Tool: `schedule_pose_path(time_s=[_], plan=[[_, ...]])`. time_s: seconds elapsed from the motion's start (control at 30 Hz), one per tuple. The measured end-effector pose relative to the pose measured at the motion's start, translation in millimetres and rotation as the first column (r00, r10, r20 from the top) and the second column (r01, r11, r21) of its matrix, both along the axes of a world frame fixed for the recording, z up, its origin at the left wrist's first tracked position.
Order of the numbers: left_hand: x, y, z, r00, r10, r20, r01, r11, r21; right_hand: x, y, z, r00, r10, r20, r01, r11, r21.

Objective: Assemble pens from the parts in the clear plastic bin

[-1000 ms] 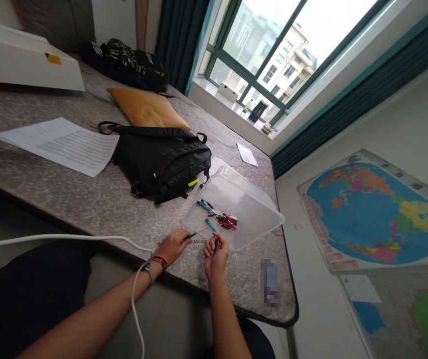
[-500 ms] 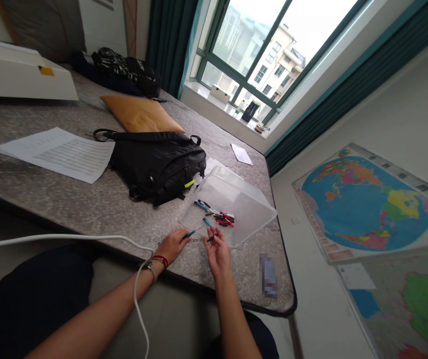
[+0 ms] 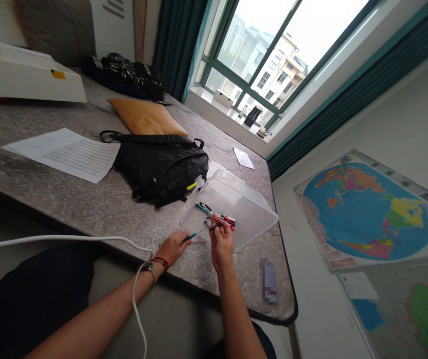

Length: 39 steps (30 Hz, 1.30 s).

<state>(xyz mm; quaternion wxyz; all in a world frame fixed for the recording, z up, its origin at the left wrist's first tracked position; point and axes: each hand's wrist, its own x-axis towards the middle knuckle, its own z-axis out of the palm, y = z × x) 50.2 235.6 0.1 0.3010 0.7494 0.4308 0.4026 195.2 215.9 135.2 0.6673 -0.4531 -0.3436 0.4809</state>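
Observation:
My left hand (image 3: pixel 175 246) rests at the mattress edge, its fingers closed on a teal pen (image 3: pixel 190 237) with a thin pale length sticking out toward the right. My right hand (image 3: pixel 221 245) is raised at the mouth of a clear plastic bin (image 3: pixel 249 199), pinching a slim dark pen (image 3: pixel 215 227). Inside the bin, which lies tipped with its opening toward me, is a loose group of pens (image 3: pixel 203 207) in teal, black, red and white. The right fingers hide part of that group.
Left of the bin lies a black backpack (image 3: pixel 161 167), with a brown envelope (image 3: pixel 148 117) behind it and a printed sheet (image 3: pixel 66 154) farther left. A blurred-out object (image 3: pixel 269 281) lies at the right mattress edge. A white cable (image 3: pixel 135 294) crosses over my left forearm.
My right hand has risen slightly toward the pens in the bin, still holding the dark pen. My left hand stays nearly in place with the teal pen. The view has shifted slightly.

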Motion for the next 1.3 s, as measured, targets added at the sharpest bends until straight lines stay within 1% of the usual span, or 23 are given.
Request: schedule_pose_path(time_s=[0.17, 0.33, 0.57, 0.9, 1.07, 1.13, 1.3], plan=[[0.1, -0.2, 0.3, 1.000, 0.001, 0.000, -0.001, 1.000, -0.001, -9.6, 3.6, -2.7, 0.998, 0.022, 0.061, -0.023, 1.000, 0.007], [-0.1, 0.2, 0.7, 1.000, -0.003, 0.005, 0.003, 1.000, -0.001, -12.7, 6.1, -11.5, 0.995, 0.027, 0.096, -0.027, 1.000, 0.001], [-0.7, -0.1, 1.8, 1.000, -0.001, -0.001, 0.001, 1.000, -0.001, -14.3, 3.3, -22.6, 0.977, 0.057, 0.207, -0.058, 0.998, -0.001], [-0.8, 0.4, 0.4, 0.998, -0.006, -0.055, 0.006, 1.000, 0.005, -22.1, 0.0, -51.4, 0.971, 0.093, 0.222, -0.081, 0.995, -0.062], [-0.8, 0.2, 1.3, 0.998, -0.010, -0.062, 0.010, 1.000, 0.008, -19.3, 1.6, -58.7, 0.968, 0.101, 0.229, -0.088, 0.994, -0.065], [-0.6, -0.1, 0.8, 0.998, -0.010, -0.065, 0.011, 1.000, 0.010, -17.7, 3.0, -60.1, 0.964, 0.098, 0.247, -0.082, 0.994, -0.077], [-0.6, -0.1, -0.6, 0.997, -0.014, -0.078, 0.016, 1.000, 0.022, -13.4, 6.8, -63.2, 0.959, 0.049, 0.279, -0.019, 0.994, -0.108]])
